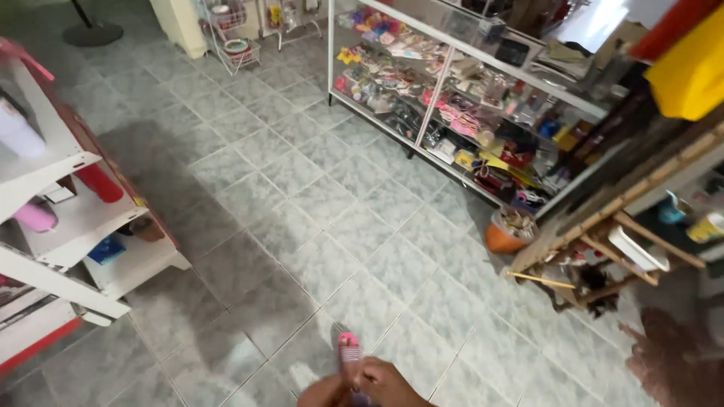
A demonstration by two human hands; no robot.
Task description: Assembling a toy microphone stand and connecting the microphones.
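Grey tiled shop floor (317,203), glass display case (452,98) beyond | head view: I log both hands at bottom edge, left hand (326,392) and right hand (388,383) closed around pink slim object (348,353), long axis pointing away from me; hands equally near.

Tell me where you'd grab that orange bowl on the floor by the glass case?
Probably by the rim of the orange bowl, coming from above on its open floor side. It sits upright and looks full of small things. The glass display case and wooden rack crowd its other sides.

Shelves (68,226) left, glass counter (467,98) right
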